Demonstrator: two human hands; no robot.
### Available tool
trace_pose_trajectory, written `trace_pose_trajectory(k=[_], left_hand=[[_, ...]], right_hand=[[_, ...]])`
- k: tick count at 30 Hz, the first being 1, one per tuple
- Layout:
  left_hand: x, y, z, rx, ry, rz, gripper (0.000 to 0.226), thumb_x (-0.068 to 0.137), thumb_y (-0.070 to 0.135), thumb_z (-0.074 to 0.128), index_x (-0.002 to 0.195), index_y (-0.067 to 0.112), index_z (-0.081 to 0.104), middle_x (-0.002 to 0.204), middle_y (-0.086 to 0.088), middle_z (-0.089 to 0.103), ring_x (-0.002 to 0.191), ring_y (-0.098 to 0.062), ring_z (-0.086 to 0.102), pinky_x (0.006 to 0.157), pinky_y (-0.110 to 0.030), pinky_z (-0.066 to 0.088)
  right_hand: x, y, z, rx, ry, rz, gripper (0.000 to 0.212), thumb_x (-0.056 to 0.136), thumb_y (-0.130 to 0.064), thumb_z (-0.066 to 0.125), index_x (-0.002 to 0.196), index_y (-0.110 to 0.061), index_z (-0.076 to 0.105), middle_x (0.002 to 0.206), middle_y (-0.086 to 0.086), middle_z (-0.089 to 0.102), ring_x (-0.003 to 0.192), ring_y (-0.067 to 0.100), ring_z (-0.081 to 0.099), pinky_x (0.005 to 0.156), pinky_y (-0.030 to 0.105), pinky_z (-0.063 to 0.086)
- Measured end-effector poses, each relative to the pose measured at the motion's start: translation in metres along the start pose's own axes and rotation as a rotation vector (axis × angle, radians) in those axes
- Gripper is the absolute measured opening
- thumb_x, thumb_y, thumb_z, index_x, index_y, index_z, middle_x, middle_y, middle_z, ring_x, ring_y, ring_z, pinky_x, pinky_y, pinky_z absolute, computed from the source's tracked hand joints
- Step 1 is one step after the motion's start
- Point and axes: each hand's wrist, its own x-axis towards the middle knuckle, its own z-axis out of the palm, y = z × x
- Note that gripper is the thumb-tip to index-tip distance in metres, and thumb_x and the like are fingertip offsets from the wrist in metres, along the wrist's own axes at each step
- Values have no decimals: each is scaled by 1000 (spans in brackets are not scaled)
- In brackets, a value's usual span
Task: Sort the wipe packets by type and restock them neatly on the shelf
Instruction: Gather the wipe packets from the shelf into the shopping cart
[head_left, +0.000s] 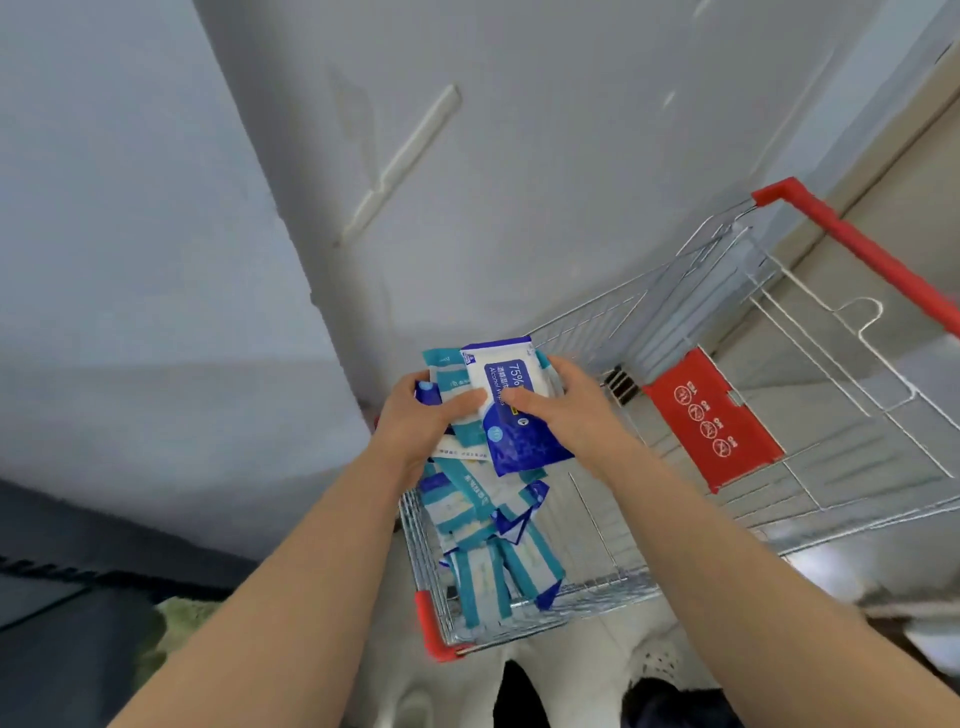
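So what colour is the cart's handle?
The cart handle is red; the head view shows it.

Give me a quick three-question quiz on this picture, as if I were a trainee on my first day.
1. True or false: the left hand and the right hand both hold the stack of packets.
2. What tops that stack? A: a blue packet marked "75%". B: a red box. C: a green bottle.
3. Fill in: the loose teal packets lie in a wire ___.

Key: 1 true; 2 A; 3 cart.
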Motion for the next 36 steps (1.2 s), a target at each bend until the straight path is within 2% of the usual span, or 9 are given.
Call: trace_pose_trajectory(k=[3,6,8,12,21,26,28,32,36], left_hand=[[41,-39,1,-32,85,-66,62,67,25,86,120,18,54,107,-7,72,84,-26,73,73,-48,59],[76,-82,0,-61,173,-112,62,70,21,83,123,21,51,109,-7,70,82,-26,73,72,-49,59],[98,-111,-2,-64,213,-146,60,73,20,81,124,22,49,109,-6,70,81,-24,73,71,-46,60],[139,-165,-6,-73,298,-170,55,76,14,78,123,19,50,108,-6,71,85,-24,73,74,-45,59],[206,-268,-11,-21,533,-230,57,73,28,82,118,28,48,111,1,67,95,-21,68,83,-48,57],[211,-278,-7,220,617,-248,61,73,49,75,122,24,48,109,5,65,93,-17,65,83,-40,55],[209,-270,-4,273,637,-269,55,82,48,67,123,19,45,111,3,61,93,-19,61,82,-33,50],[190,-244,-4,428,594,-237,53,92,45,54,132,13,43,127,-7,53,112,-29,55,92,-39,48],[155,-206,-6,579,523,-137,49,97,40,47,137,12,43,139,-5,43,115,-23,52,93,-36,47]], right_hand=[[51,39,6,-14,-83,54,48,78,-32,77,116,-31,48,96,-15,59,80,3,62,57,17,54],[96,83,16,4,-152,143,58,72,-34,81,121,-32,50,112,-4,63,94,14,67,77,41,60],[123,112,24,22,-196,202,61,72,-30,82,123,-33,49,115,-1,64,96,18,68,78,46,59],[168,166,39,42,-261,263,45,77,-19,79,106,-34,48,102,-4,66,87,16,69,71,37,60],[243,271,81,-107,-266,211,47,79,-27,77,119,-28,51,110,-5,63,95,11,63,75,29,56],[256,277,89,-347,-220,-2,53,85,-34,70,132,-21,50,105,-15,52,105,5,54,92,30,48],[252,272,88,-444,-205,-40,49,87,-38,66,131,-22,53,116,-6,51,116,13,50,99,34,44],[235,252,81,-554,-240,-102,36,90,-29,63,118,-7,61,113,10,59,108,21,53,87,30,40],[205,219,75,-674,-278,-204,42,92,-33,59,130,-17,57,130,-3,56,119,13,50,90,18,35]])
